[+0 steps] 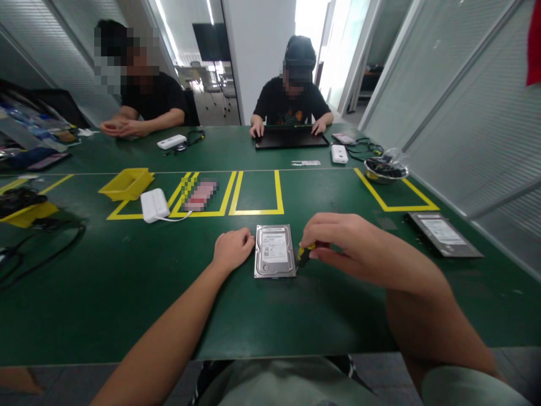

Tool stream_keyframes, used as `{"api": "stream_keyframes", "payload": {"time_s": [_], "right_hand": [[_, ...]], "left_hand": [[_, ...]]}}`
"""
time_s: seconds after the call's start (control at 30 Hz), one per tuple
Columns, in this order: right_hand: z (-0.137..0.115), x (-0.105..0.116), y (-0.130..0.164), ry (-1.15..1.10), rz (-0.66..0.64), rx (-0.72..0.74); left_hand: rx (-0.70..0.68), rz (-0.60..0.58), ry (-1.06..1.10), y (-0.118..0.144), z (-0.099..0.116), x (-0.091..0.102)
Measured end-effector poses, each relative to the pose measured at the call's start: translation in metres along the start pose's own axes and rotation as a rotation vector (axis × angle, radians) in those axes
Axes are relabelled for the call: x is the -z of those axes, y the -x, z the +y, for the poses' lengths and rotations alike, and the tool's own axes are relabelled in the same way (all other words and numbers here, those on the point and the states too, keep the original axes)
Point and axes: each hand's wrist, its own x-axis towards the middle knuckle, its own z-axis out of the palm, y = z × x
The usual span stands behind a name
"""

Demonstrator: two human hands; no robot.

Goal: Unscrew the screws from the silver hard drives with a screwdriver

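Observation:
A silver hard drive (274,252) with a white label lies flat on the green table in front of me. My left hand (233,249) rests with curled fingers at the drive's left edge, the knuckles touching it or very close. In my right hand (338,239) is a short screwdriver (305,255) with a yellow and black handle, gripped from above. Its shaft slants down to the drive's lower right corner; whether the tip sits in a screw is too small to tell.
A second drive-like metal unit (443,234) lies at right, near a metal bowl (386,176) of dark parts. Yellow tape marks rectangles beyond the drive. A yellow bin (127,184) and white power bank (154,205) stand left. Two people sit opposite, one handling a black laptop-like panel (291,138).

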Motion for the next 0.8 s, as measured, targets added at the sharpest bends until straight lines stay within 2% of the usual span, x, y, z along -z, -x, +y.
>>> {"api": "stream_keyframes", "payload": {"time_s": [0.37, 0.8], "right_hand": [[-0.0029, -0.0027, -0.0014, 0.0, 0.013, -0.017], [0.0004, -0.0006, 0.0016, -0.003, -0.009, 0.045]], "left_hand": [[-0.072, 0.0, -0.019, 0.0037, -0.0017, -0.0001], [-0.098, -0.006, -0.051, 0.004, -0.0015, -0.0015]]}}
